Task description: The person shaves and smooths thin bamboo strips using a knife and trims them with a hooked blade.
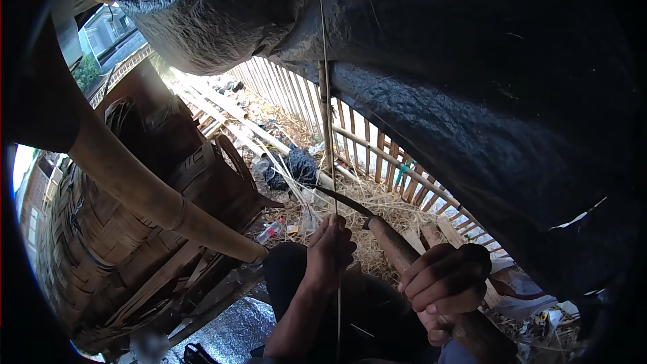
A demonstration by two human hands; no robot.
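My left hand (329, 254) is closed around a long, thin bamboo strip (323, 27), which runs upright from near the top of the view down past my knees. My right hand (446, 280) grips the thick wooden handle of a knife (393, 244). The slim, dark, slightly curved blade points up and left. Its front part crosses the strip just above my left fist; whether the edge touches it I cannot tell. The rear end of the handle lies back along my right forearm.
A bamboo pole (135, 189) slants across the left, before woven bamboo baskets (87, 243). Black plastic sheeting (472, 61) hangs over the top and right. Beyond stands a bamboo slat fence (377, 152). Shavings (371, 249), a plastic bottle (269, 232) and bamboo poles (232, 111) lie on the ground.
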